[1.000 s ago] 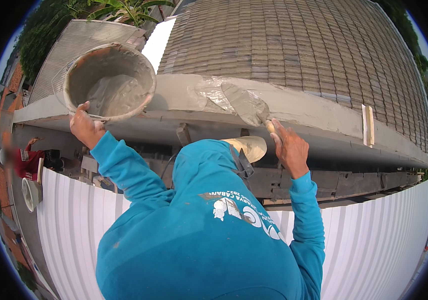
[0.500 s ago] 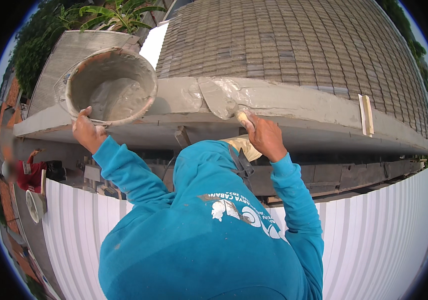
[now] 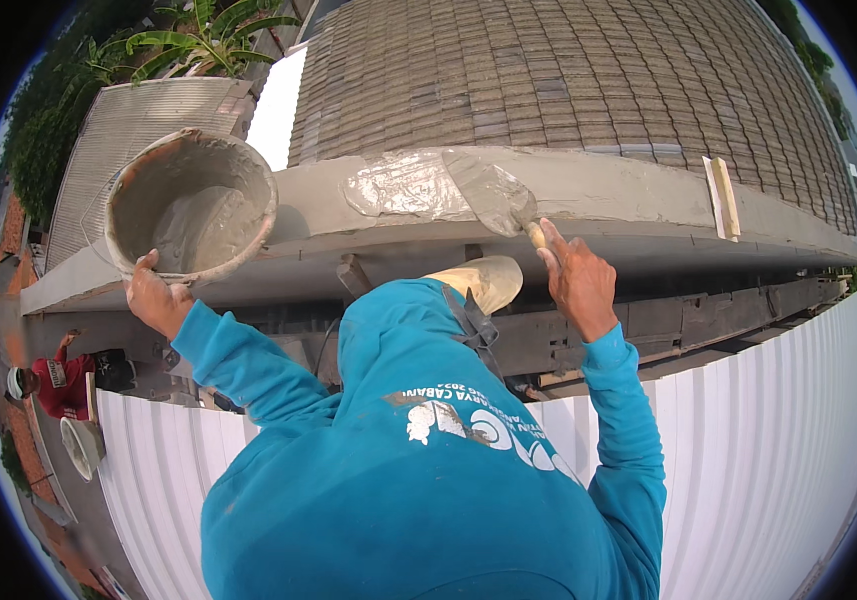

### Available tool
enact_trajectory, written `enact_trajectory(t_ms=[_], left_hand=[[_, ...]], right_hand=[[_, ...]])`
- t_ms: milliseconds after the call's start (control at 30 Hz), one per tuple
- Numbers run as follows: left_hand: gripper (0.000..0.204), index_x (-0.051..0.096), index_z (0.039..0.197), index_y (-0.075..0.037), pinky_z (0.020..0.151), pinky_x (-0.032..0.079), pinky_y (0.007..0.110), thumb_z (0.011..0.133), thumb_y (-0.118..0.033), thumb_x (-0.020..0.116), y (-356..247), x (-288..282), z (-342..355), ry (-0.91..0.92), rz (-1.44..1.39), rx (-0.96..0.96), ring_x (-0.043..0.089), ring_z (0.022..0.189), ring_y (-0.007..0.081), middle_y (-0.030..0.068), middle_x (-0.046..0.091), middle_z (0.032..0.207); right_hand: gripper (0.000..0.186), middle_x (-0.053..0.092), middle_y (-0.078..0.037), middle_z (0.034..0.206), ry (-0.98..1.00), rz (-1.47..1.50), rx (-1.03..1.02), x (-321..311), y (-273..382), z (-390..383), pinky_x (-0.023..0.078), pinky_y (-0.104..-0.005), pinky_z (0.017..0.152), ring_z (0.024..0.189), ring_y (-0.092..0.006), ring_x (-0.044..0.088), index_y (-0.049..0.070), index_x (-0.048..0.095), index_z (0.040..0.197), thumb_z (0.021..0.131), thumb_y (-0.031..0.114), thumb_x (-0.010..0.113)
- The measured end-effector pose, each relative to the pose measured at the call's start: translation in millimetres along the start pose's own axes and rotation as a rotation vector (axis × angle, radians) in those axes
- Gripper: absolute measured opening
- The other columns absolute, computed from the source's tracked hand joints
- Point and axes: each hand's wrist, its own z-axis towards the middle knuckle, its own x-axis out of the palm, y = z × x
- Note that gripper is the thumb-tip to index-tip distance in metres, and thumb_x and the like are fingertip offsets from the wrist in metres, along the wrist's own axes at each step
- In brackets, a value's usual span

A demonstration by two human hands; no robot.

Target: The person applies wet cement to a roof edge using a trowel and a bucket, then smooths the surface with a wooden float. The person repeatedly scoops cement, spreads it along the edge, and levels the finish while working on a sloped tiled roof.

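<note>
My left hand grips the near rim of a grey mortar bucket, which has wet cement inside and a wire handle hanging at its side. My right hand is closed on the wooden handle of a trowel. The blade lies against the top of a long concrete ledge, at the right end of a glistening wet mortar patch. My fingertips around the handle are only partly visible.
Beyond the ledge lies a tiled roof. A pale wooden strip rests across the ledge at right. Below are white corrugated sheets. At lower left, a co-worker in red is beside another bucket. A corrugated roof is upper left.
The trowel swept left along the ledge, then back right, and the wet patch now looks broader to its left. My left hand and the bucket sit a little lower and further left in the picture.
</note>
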Motion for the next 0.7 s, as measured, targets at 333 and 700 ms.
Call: enact_trajectory(t_ms=[333, 700], left_hand=[[0.015, 0.068, 0.086, 0.004, 0.053, 0.041, 0.025, 0.072, 0.000, 0.064, 3.8, 2.0, 6.6, 0.089, -0.034, 0.060, 0.057, 0.081, 0.0166, 0.0108, 0.055, 0.101], [0.019, 0.070, 0.086, 0.007, 0.079, 0.048, 0.036, 0.070, -0.003, 0.068, 13.0, -4.5, 34.7, 0.192, 0.104, 0.137, 0.058, 0.086, 0.0237, 0.0106, 0.056, 0.098]], right_hand=[[0.040, 0.061, -0.013, 0.074, -0.106, -0.205, 0.217, -29.0, -70.1, -36.5, 0.051, -0.0428, 0.054, 0.060, -0.0331, 0.064, 0.021, 0.061, 0.134, 0.095, 0.030, 0.061], [0.037, 0.068, -0.017, 0.086, -0.147, -0.187, 0.505, -31.0, -158.0, -69.5, 0.053, -0.0487, 0.067, 0.077, -0.0397, 0.067, 0.024, 0.064, 0.130, 0.094, 0.034, 0.059]])
